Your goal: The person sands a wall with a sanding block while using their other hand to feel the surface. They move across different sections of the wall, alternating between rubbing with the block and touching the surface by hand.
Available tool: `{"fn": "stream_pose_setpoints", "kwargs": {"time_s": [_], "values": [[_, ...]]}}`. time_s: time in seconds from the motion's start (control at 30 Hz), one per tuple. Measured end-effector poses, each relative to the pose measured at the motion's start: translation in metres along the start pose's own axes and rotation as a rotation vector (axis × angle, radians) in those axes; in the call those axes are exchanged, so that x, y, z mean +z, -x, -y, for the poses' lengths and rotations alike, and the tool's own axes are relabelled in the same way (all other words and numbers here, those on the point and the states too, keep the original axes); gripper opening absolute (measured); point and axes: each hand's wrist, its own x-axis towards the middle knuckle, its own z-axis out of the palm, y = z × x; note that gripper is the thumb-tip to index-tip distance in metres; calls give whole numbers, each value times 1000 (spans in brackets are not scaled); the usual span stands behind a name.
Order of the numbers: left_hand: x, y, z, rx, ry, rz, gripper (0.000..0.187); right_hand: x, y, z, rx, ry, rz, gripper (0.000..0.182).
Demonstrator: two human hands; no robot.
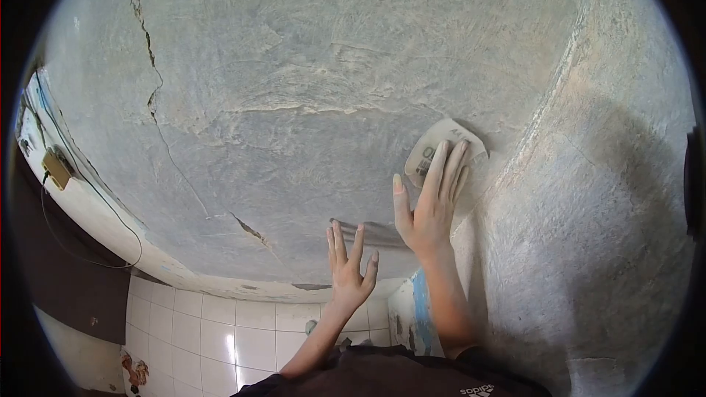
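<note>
Flat against a rough grey plaster wall (294, 154), my right hand (435, 202) presses a piece of pale printed sandpaper (426, 151) under its fingers, near the wall's right corner. The fingers are stretched out over the sheet and the thumb is apart. Lower and to the left, my left hand (350, 265) has its fingers spread, with the fingertips at the wall and nothing held. A long dark crack (151, 51) runs down the wall's left part, and a shorter one (248, 228) lies left of my left hand.
A second plaster wall (566, 250) meets the first at the right. White floor tiles (217, 331) lie below. At the left, a phone-like object (57, 168) with a cable (92, 259) rests at the wall, above a dark panel (81, 279). A crumpled cloth (135, 370) is at the lower left.
</note>
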Motion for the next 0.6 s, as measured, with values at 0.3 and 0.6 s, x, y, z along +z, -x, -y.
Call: {"fn": "stream_pose_setpoints", "kwargs": {"time_s": [0.3,0.6], "values": [[-11,8,32,49,91,-86,70,44,100,12,58,70,286,81],[-68,-2,59,-33,-88,-19,73,45,32,63,27,52,94,79]]}}
